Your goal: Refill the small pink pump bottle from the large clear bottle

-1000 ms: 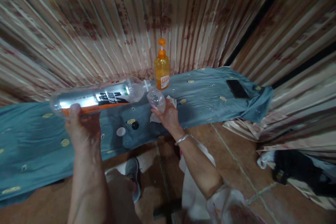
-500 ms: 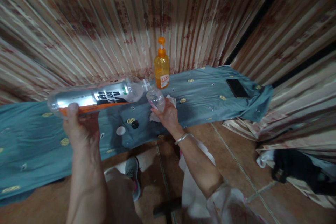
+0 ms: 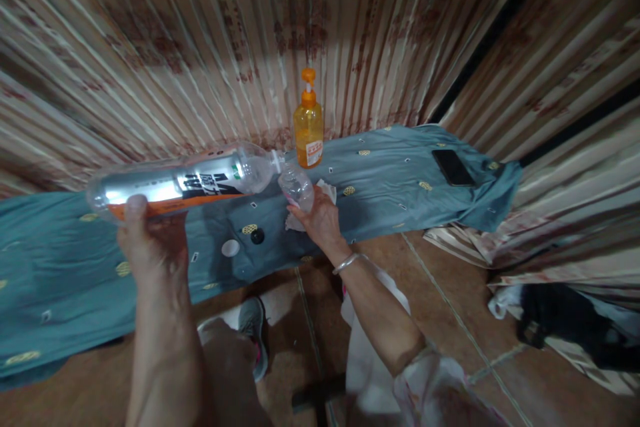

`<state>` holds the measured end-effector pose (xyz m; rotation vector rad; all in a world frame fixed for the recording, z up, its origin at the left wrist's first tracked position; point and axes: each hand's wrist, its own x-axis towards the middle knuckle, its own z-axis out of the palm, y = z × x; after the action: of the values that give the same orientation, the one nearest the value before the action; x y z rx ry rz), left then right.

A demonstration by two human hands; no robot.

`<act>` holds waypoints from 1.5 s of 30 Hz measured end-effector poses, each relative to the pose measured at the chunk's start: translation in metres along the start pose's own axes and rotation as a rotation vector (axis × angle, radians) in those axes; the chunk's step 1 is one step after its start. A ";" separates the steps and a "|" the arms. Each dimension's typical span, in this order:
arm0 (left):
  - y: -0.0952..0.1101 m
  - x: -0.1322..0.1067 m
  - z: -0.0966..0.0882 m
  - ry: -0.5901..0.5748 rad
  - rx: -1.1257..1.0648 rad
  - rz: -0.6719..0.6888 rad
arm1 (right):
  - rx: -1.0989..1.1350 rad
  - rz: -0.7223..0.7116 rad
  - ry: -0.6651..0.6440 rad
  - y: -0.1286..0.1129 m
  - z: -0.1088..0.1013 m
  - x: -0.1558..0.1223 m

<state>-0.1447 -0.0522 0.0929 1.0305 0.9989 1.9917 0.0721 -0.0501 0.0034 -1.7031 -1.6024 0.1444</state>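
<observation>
My left hand [image 3: 150,240] grips a large clear plastic bottle [image 3: 185,180] with a silver, black and orange label. It is held nearly level, its open mouth touching the mouth of a small clear bottle [image 3: 296,187]. My right hand [image 3: 320,220] is wrapped round that small bottle and holds it tilted above the blue cloth [image 3: 380,180]. A white crumpled tissue [image 3: 325,192] lies under and beside my right hand. A white cap [image 3: 231,249] and a black cap [image 3: 257,236] lie on the cloth between my hands.
An orange pump bottle [image 3: 307,127] stands at the back by the striped curtain [image 3: 200,47]. A black phone [image 3: 453,167] lies on the cloth at the right. Dark things [image 3: 560,327] lie on the tiled floor at the right. My shoe [image 3: 255,333] shows below.
The large bottle and my left hand have drifted slightly left and up. My right hand and the small bottle have stayed in place.
</observation>
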 end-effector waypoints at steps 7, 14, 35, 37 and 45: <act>0.002 0.000 0.001 0.005 -0.011 -0.009 | 0.007 0.021 -0.018 -0.002 -0.003 0.001; 0.002 0.000 0.000 -0.022 0.029 0.020 | 0.007 0.012 -0.024 -0.003 -0.005 0.001; -0.001 0.001 -0.001 0.031 -0.063 -0.028 | -0.012 0.001 -0.025 0.001 -0.006 0.003; -0.002 0.002 -0.003 0.042 -0.084 -0.030 | -0.016 -0.002 -0.020 0.002 -0.005 0.002; -0.003 0.002 -0.004 0.008 -0.075 -0.020 | 0.004 -0.027 0.029 0.006 0.001 0.002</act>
<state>-0.1489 -0.0504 0.0892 0.9690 0.9283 2.0028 0.0771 -0.0477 -0.0001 -1.6723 -1.6019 0.1091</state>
